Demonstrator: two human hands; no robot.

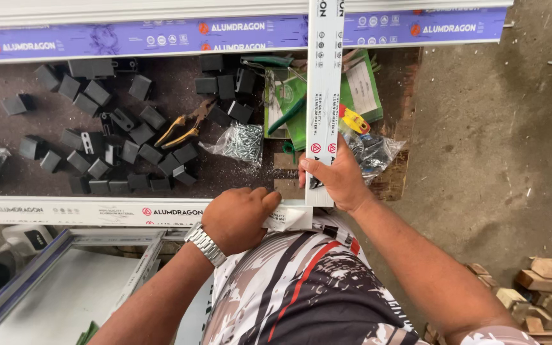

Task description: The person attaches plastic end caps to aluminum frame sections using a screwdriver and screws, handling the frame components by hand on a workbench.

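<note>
My right hand [338, 181] grips the near end of a white aluminium profile [324, 83] that runs away from me across the bench. My left hand [237, 219], with a metal watch on its wrist, pinches a loose strip of white protective film [287, 218] at the corner where that profile meets a second white profile [84, 211] lying along the bench's near edge. The corner joint itself is partly hidden by both hands.
Several black plastic corner pieces [107, 137] lie scattered on the dark bench [46, 118], with pliers [183, 124], a clear bag of screws [241, 142], green packets [359, 86] and a long profile in purple film [129, 38] at the back. Wood blocks [544, 294] lie on the concrete floor at right.
</note>
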